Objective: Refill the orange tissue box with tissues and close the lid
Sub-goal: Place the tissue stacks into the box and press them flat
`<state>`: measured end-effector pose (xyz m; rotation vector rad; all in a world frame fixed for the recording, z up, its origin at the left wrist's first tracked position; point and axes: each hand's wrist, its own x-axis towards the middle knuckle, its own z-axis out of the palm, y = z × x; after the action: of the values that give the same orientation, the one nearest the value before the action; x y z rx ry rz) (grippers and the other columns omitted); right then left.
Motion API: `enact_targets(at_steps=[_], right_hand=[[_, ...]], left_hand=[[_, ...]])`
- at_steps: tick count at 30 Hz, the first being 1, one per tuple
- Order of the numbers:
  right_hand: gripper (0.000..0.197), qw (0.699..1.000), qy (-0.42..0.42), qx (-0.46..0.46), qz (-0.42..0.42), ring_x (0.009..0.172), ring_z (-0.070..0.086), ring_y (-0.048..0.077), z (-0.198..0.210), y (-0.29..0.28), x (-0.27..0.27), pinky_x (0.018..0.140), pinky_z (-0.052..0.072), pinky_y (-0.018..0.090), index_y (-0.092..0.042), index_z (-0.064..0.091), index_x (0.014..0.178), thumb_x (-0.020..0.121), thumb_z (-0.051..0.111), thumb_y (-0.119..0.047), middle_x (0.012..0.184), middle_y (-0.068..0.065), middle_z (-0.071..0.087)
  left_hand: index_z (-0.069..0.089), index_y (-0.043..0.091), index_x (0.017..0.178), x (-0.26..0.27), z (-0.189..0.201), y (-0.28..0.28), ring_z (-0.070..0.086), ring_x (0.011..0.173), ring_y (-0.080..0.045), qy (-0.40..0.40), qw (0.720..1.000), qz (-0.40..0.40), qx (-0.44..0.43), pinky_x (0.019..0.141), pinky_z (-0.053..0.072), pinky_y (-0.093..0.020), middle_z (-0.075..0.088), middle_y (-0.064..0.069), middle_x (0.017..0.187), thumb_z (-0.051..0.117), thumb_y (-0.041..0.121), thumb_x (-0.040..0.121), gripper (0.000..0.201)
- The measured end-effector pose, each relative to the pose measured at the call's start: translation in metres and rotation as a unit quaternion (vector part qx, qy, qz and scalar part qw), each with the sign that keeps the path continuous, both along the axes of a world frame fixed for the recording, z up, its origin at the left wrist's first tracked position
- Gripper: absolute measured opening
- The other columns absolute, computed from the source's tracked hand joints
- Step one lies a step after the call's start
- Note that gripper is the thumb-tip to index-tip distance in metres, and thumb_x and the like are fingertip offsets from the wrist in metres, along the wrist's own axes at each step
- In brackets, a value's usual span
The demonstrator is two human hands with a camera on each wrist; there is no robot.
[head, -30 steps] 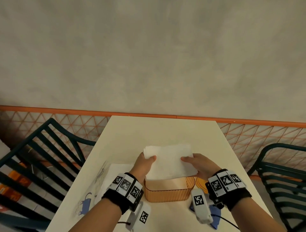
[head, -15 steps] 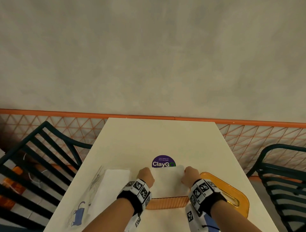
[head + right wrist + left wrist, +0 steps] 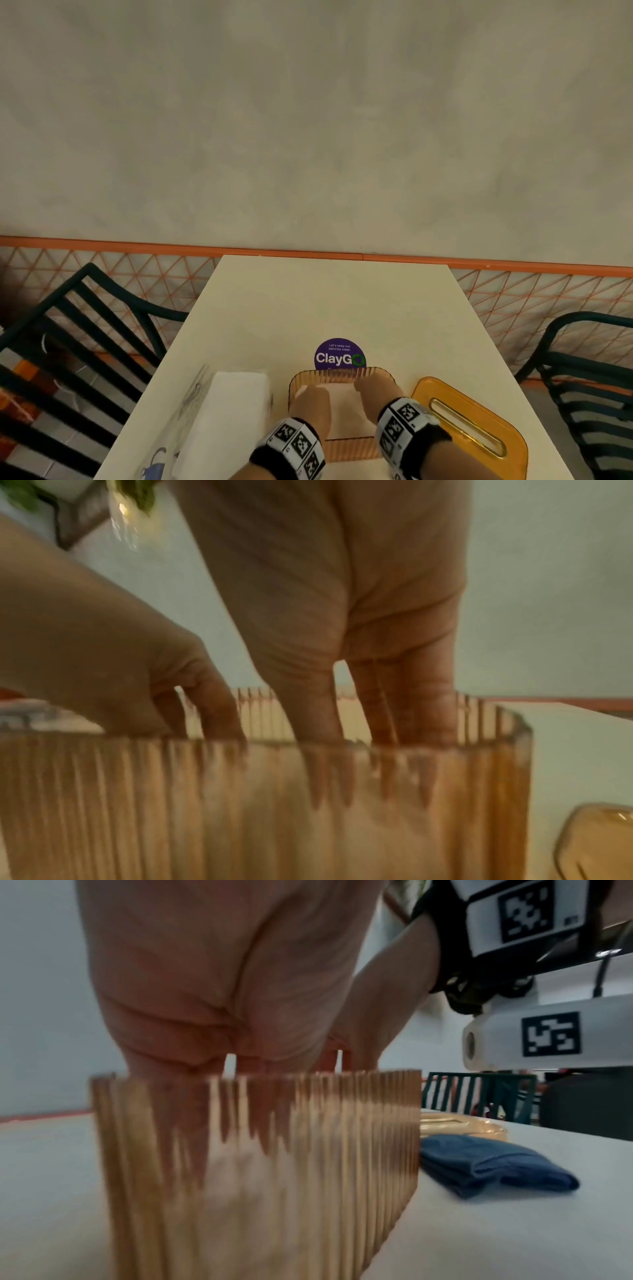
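Observation:
The orange ribbed tissue box (image 3: 342, 372) stands open on the table's near middle. Both hands reach down into it. My left hand (image 3: 310, 404) is at its left side and my right hand (image 3: 375, 392) at its right, with a white tissue stack (image 3: 340, 402) between them. Through the see-through wall (image 3: 257, 1177) the left hand's fingers point straight down onto the tissues. The right wrist view shows the same for the right hand (image 3: 342, 615) behind the wall (image 3: 240, 818). The orange lid (image 3: 455, 394), slotted, lies flat to the right of the box.
A white tissue pack (image 3: 226, 411) in clear wrapping lies left of the box. A purple round sticker (image 3: 339, 354) is on the table behind it. A folded blue cloth (image 3: 486, 1164) lies near the lid. Dark green chairs stand left (image 3: 68, 342) and right (image 3: 582, 377).
Both hands have lowered the tissue stack from above the box down into it. The hands now sit inside the box and the sticker behind has come into sight.

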<state>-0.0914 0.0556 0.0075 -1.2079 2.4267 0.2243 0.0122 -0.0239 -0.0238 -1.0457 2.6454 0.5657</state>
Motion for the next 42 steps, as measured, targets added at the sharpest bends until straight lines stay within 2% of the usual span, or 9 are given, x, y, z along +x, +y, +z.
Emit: enact_targets(at_steps=[9,12,17,20,23,26,29,35,42], right_hand=[[0.041,0.996,-0.026,0.078,0.042,0.130,0.044,0.028,-0.013,0.000,0.000,0.109,0.037,0.034,-0.009,0.044,0.137,0.096,0.041,-0.005,0.141,0.014,0.044],[0.042,0.999,-0.017,0.032,0.035,0.130,0.046,0.026,-0.005,0.000,-0.006,0.108,0.039,0.033,-0.010,0.045,0.137,0.095,0.042,-0.004,0.140,0.012,0.048],[0.043,0.991,0.012,-0.118,-0.055,0.115,0.056,0.022,0.007,0.017,-0.023,0.089,0.048,0.030,-0.023,0.046,0.131,0.090,0.042,-0.008,0.126,0.004,0.055],[0.045,0.985,-0.002,-0.135,-0.108,0.111,0.057,0.025,0.004,0.028,-0.025,0.083,0.049,0.031,-0.019,0.038,0.133,0.090,0.044,-0.008,0.128,0.007,0.047],[0.046,0.985,-0.036,-0.093,-0.139,0.113,0.055,0.030,-0.006,0.034,-0.019,0.083,0.048,0.032,-0.010,0.031,0.136,0.091,0.042,-0.006,0.131,0.013,0.042],[0.043,0.984,-0.056,-0.077,-0.152,0.096,0.059,0.028,-0.014,0.036,-0.013,0.060,0.043,0.025,-0.004,0.030,0.133,0.091,0.037,0.000,0.118,0.018,0.058],[0.041,0.981,-0.052,-0.083,-0.166,0.079,0.051,0.022,-0.018,0.035,-0.010,0.043,0.033,0.018,-0.004,0.030,0.131,0.091,0.037,0.003,0.105,0.015,0.062],[0.043,0.981,-0.035,-0.082,-0.172,0.080,0.051,0.020,-0.021,0.033,-0.009,0.052,0.039,0.022,-0.004,0.028,0.133,0.092,0.038,0.002,0.114,0.017,0.063],[0.044,0.980,-0.024,-0.079,-0.179,0.080,0.051,0.019,-0.025,0.030,-0.008,0.044,0.032,0.017,-0.003,0.026,0.134,0.092,0.040,0.001,0.115,0.016,0.062]], left_hand=[[0.051,-0.001,0.127,0.000,-0.003,-0.007,0.052,0.124,-0.029,-0.059,0.997,-0.002,0.049,0.101,0.042,-0.030,0.053,-0.016,0.134,0.038,0.002,0.097,0.033],[0.052,0.005,0.127,0.003,0.004,-0.012,0.052,0.123,-0.026,0.027,0.998,0.013,0.058,0.101,0.042,-0.030,0.053,-0.011,0.134,0.038,0.006,0.097,0.034],[0.058,0.012,0.119,0.032,0.029,-0.038,0.056,0.110,-0.020,0.182,0.980,0.078,-0.013,0.092,0.046,-0.030,0.059,-0.005,0.120,0.039,0.012,0.096,0.030],[0.055,0.009,0.115,0.056,0.029,-0.056,0.053,0.112,-0.023,0.145,0.981,0.126,-0.042,0.094,0.046,-0.033,0.054,-0.009,0.123,0.037,0.012,0.096,0.027],[0.043,0.010,0.127,0.079,0.020,-0.058,0.040,0.125,-0.027,0.030,0.984,0.172,-0.041,0.098,0.041,-0.037,0.040,-0.010,0.136,0.039,0.023,0.096,0.033],[0.034,0.010,0.133,0.093,0.009,-0.052,0.031,0.132,-0.028,-0.050,0.980,0.192,-0.027,0.099,0.040,-0.040,0.030,-0.007,0.142,0.050,0.043,0.091,0.056],[0.036,0.011,0.130,0.096,0.003,-0.044,0.033,0.129,-0.025,-0.052,0.978,0.196,-0.052,0.094,0.044,-0.039,0.031,-0.005,0.138,0.055,0.046,0.087,0.059],[0.042,0.007,0.124,0.091,0.004,-0.040,0.037,0.125,-0.026,-0.027,0.976,0.212,-0.050,0.097,0.040,-0.035,0.035,-0.008,0.135,0.043,0.023,0.095,0.033],[0.040,0.006,0.127,0.087,-0.005,-0.036,0.045,0.118,-0.026,-0.066,0.973,0.207,-0.081,0.097,0.044,-0.032,0.039,-0.011,0.130,0.050,0.044,0.090,0.055]])
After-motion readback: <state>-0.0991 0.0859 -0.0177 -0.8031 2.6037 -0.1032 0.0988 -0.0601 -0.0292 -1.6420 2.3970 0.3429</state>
